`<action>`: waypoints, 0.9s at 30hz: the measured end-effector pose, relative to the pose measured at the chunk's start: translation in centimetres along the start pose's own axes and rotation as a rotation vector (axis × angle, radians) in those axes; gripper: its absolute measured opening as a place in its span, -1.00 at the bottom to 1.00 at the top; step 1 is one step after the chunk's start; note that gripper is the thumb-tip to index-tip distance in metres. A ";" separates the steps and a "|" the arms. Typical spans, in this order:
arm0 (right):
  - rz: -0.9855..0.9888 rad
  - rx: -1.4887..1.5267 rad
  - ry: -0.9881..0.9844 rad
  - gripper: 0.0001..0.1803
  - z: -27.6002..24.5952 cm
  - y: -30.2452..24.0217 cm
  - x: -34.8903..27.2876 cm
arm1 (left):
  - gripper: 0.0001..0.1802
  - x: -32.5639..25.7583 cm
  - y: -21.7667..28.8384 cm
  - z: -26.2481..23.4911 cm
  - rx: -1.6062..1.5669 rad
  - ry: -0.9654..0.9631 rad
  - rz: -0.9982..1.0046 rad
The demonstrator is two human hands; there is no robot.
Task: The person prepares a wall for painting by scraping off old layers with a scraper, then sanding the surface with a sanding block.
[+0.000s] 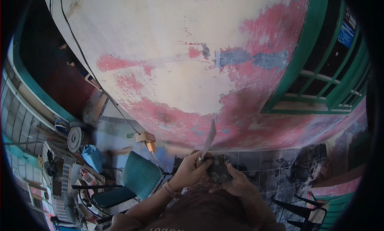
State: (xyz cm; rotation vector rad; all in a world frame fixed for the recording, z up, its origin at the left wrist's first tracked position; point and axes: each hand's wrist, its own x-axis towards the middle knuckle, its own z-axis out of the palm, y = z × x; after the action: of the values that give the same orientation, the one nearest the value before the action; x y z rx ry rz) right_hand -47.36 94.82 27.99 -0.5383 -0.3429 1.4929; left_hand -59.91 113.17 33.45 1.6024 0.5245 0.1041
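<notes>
1. One flat-bladed tool [209, 139] gripped by left hand [189, 172] — blade up
2. One dark plate [219, 169] between, grasped by right hand [239, 181]
3. One teal chair [142, 171] leftward — tiled floor [262, 163] rightward, edged by wall [180, 83]

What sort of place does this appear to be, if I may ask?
Probably the porch or terrace of a house, judging by the patchy pink-and-cream wall, the green-framed barred window and the dark tiled floor.
</notes>
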 end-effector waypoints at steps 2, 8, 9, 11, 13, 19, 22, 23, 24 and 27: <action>0.030 0.111 -0.007 -0.31 0.2 -0.2 -0.1 | -0.73 0.2 0.6 0.2 0.082 -0.022 0.121; 0.054 0.207 -0.008 -0.25 0.6 -1.1 0.1 | -0.74 1.5 1.0 0.5 0.093 -0.034 0.277; 0.042 0.195 0.021 -0.25 0.7 -1.2 0.3 | -0.74 1.9 1.0 0.4 0.093 -0.043 0.268; 0.022 0.206 0.010 -0.23 1.0 -1.4 0.9 | -0.74 3.0 1.2 -0.1 0.122 -0.072 0.410; -0.006 0.190 0.031 -0.23 1.2 -1.4 1.9 | -0.74 3.7 1.7 -1.2 0.138 -0.097 0.389; -0.100 0.439 -0.096 -0.32 2.2 -2.4 5.4 | -0.64 4.8 3.7 -3.8 0.003 -0.178 0.186; -0.128 0.446 -0.068 -0.35 2.9 -3.3 6.9 | -0.46 5.3 4.3 -4.9 -0.182 -0.247 0.179; -0.119 0.427 -0.042 -0.35 3.2 -3.6 7.3 | -0.41 5.4 4.4 -5.3 -0.264 -0.319 0.103; -0.117 0.422 -0.038 -0.35 3.6 -3.6 7.8 | -0.41 5.6 4.4 -5.8 -0.250 -0.294 0.150; -0.136 0.316 0.060 -0.33 4.8 -3.5 9.2 | -0.35 6.1 4.0 -7.1 -0.141 -0.275 0.110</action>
State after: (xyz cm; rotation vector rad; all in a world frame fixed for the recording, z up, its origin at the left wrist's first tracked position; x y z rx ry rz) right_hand -46.34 104.52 32.86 -0.3008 -0.0906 1.3634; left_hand -56.07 122.07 36.67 1.4779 0.2112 0.0015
